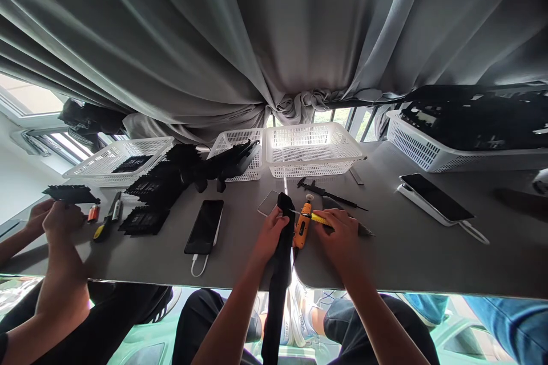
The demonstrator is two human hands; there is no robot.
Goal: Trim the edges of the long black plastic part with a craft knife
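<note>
My left hand [274, 231] is closed around the upper end of a long black strip-like part [280, 285], which hangs down past the table edge towards my lap. My right hand [340, 234] grips a yellow-handled tool [321, 219]; its thin metal tip reaches left to the black part near my left thumb. Between my hands, an orange handheld power tool [302, 229] with a pale round head lies on the table. Just beyond my right hand lies a black caliper [327, 191]. A grey pointed object [338, 205] is partly hidden by that hand.
White baskets [314, 154] line the back of the grey table [244, 239]; the right one [428, 151] is heaped with black parts. Phones [204, 227] [436, 197] lie on both sides. At left, a co-worker's hands [64, 219] hold a black piece near stacked black parts [148, 205].
</note>
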